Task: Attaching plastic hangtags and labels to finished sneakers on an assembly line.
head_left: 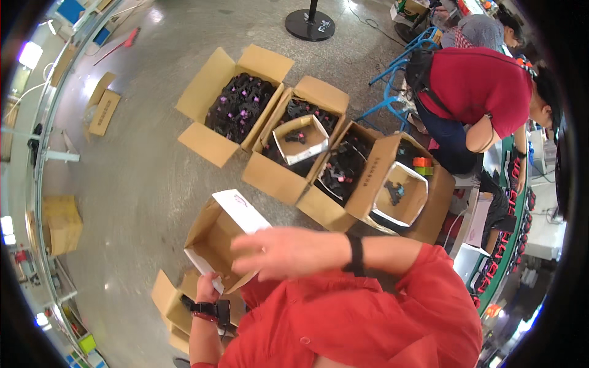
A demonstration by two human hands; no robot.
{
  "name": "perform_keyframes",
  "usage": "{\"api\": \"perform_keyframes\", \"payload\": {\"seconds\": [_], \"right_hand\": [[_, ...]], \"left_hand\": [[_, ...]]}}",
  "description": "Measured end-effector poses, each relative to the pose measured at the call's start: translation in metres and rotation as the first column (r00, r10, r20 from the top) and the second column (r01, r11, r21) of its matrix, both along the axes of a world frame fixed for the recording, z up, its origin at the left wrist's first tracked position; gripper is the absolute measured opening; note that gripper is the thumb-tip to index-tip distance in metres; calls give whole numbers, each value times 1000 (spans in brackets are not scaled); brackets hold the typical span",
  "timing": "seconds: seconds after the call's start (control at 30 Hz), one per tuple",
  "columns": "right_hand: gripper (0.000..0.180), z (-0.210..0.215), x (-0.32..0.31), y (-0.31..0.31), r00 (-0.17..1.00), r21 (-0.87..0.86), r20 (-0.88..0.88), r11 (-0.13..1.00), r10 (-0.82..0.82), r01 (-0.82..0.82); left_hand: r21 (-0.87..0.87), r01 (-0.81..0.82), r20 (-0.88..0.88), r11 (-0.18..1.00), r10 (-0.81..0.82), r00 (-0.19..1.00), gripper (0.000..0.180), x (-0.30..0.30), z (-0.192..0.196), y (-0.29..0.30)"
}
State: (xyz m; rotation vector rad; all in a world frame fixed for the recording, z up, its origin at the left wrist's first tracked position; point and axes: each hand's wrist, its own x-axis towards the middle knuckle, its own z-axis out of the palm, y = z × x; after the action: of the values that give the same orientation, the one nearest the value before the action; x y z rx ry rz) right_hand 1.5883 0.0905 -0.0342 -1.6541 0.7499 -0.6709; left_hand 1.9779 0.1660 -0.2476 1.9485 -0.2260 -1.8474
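Note:
My left hand point(207, 287) grips the near rim of an open cardboard box point(242, 210), white outside and brown inside. The box is tilted, and the part of its inside that shows is bare. Over its right side passes my right hand point(285, 250), slightly blurred, fingers stretched out and apart with nothing seen in them. Part of the box is hidden behind that hand. A black band circles my right wrist, and a dark device is strapped on the left one.
Ahead stand several open cartons point(208, 144) full of black parts with purple or pink pieces. Two smaller white boxes point(313, 151) rest on them. Another open carton point(165, 294) is beside my left forearm. At right a person in red point(478, 86) sits by a green conveyor point(506, 257).

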Motion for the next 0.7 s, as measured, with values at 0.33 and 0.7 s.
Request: {"api": "perform_keyframes", "payload": {"seconds": [0.33,0.7], "right_hand": [[11,49,145,-194,803,-374,580,831,-138,412],[55,-432,-29,-394,336,-165,-778,690,-530,705]], "left_hand": [[-115,243,122,963,-229,966,66,27,-40,-302],[-116,301,183,947,-277,943,84,-18,-155,-452]]}}
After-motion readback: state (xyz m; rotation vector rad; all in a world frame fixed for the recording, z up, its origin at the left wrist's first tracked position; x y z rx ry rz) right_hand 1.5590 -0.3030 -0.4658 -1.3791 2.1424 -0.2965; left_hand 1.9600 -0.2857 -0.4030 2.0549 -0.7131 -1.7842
